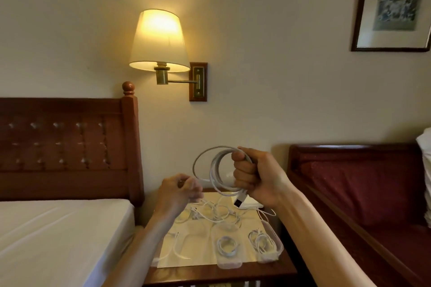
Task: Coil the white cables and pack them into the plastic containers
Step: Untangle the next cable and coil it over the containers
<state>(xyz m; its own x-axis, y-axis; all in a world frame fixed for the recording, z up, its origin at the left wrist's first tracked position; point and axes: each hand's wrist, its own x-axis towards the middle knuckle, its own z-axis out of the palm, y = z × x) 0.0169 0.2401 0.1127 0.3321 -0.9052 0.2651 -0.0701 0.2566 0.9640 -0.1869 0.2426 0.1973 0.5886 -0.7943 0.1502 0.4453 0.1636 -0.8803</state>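
The right hand (pixel 253 178) is fisted round a round bundle of white cable loops (pixel 219 170), held up above the wooden nightstand (pixel 233 274), its flat plug (pixel 239 201) dangling below. The left hand (pixel 178 193) pinches the cable's loose tail, blurred. If that tail snags in the tangled heap of loose white cables (pixel 210 213) underneath, I'd expect the loops to spring apart. The clear plastic containers (pixel 268 243) sit near the table's front edge, some holding coils, and a tug could drag them off.
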